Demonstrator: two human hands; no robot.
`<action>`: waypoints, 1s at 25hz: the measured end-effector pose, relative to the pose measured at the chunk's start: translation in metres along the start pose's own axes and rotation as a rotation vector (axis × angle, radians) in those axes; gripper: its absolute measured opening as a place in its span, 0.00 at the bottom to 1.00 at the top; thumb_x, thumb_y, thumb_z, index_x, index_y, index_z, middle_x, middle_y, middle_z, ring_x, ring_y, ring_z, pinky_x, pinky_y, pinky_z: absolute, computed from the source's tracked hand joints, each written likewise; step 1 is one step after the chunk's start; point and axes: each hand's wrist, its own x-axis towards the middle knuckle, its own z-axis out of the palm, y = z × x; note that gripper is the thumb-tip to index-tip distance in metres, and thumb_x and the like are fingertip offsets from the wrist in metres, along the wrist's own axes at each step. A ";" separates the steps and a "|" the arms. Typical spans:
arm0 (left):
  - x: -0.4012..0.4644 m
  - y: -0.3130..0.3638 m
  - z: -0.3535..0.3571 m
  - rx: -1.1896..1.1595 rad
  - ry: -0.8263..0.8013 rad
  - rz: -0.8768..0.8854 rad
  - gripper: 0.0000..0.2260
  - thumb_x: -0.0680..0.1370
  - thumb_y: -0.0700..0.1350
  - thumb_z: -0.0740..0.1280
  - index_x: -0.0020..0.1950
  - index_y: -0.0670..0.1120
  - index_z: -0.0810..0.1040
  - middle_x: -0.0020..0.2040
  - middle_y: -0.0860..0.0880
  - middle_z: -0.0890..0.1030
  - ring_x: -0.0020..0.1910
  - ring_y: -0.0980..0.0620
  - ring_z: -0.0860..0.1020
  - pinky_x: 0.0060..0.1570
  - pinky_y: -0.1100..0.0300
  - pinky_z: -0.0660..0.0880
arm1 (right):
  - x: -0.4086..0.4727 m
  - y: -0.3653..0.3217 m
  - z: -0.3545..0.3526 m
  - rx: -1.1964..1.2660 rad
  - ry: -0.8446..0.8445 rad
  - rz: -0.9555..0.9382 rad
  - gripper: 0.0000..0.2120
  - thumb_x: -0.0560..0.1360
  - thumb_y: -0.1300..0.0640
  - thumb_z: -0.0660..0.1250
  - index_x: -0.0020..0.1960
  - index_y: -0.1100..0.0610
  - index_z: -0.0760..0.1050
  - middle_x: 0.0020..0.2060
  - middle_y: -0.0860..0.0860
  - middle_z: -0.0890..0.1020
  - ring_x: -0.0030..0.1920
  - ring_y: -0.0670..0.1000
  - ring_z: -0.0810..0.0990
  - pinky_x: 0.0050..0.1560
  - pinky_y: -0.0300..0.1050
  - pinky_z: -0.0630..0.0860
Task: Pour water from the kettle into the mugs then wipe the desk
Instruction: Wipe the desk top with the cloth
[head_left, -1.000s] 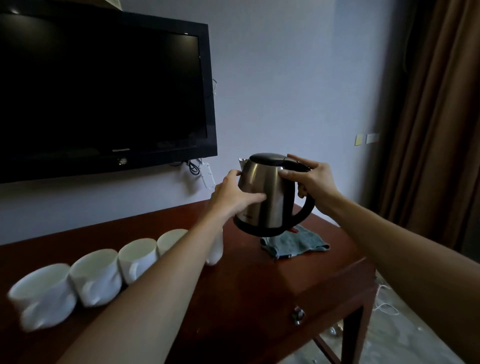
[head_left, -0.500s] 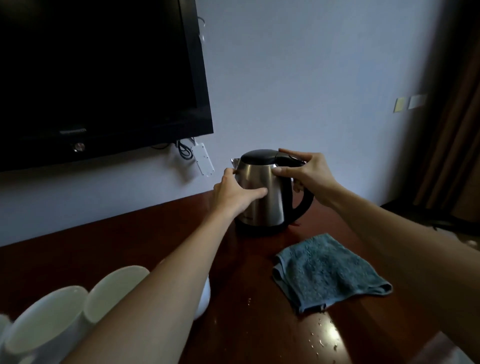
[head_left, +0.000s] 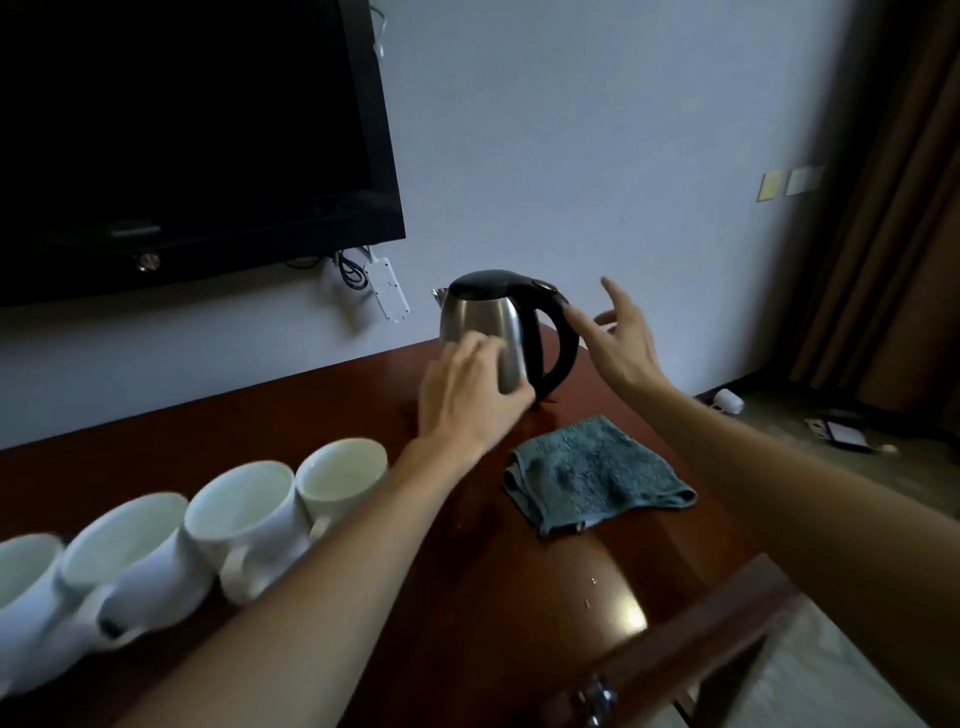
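Four white mugs are lined up in a row along the left part of the dark red-brown desk, each touching or nearly touching its neighbour, with the nearest ones blurred at the frame's edge. The largest thing in view, a black television, is mounted on the pale wall above the desk, and a white power strip with dark cables is seen hanging just below its right corner. Brown curtains are seen at the far right. The steel kettle (black lid and black handle) is set upright on the far side of the desk, near the wall. A folded blue-grey cloth is laid flat on the desk, near the kettle on the viewer's side, apart from it. A few water droplets can be made out on the glossy wood near the front edge. The left hand is held in front of the kettle's lower body with fingers loosely bent; whether they touch the steel cannot be told, as the hand is blurred. The right hand is held just beside the handle, fingers spread wide and gripping nothing.
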 end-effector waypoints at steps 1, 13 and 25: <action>-0.016 0.008 0.002 0.017 -0.101 0.073 0.17 0.77 0.56 0.65 0.63 0.50 0.79 0.64 0.51 0.77 0.61 0.47 0.76 0.60 0.51 0.74 | -0.022 0.006 -0.006 -0.107 -0.027 -0.051 0.29 0.79 0.41 0.66 0.77 0.49 0.68 0.58 0.54 0.80 0.52 0.52 0.80 0.51 0.47 0.76; -0.069 0.040 0.044 0.141 -0.560 0.060 0.22 0.85 0.55 0.54 0.77 0.52 0.68 0.77 0.51 0.68 0.78 0.48 0.61 0.74 0.42 0.56 | -0.121 0.058 -0.030 -0.796 -0.562 -0.127 0.29 0.82 0.37 0.53 0.81 0.44 0.59 0.80 0.51 0.61 0.80 0.55 0.55 0.77 0.62 0.57; -0.129 0.033 0.008 0.096 -0.551 -0.109 0.20 0.84 0.55 0.56 0.75 0.53 0.71 0.75 0.51 0.70 0.76 0.47 0.62 0.73 0.40 0.56 | -0.160 0.008 -0.021 -0.839 -0.698 -0.132 0.25 0.83 0.43 0.58 0.79 0.39 0.61 0.81 0.52 0.60 0.79 0.59 0.59 0.74 0.58 0.60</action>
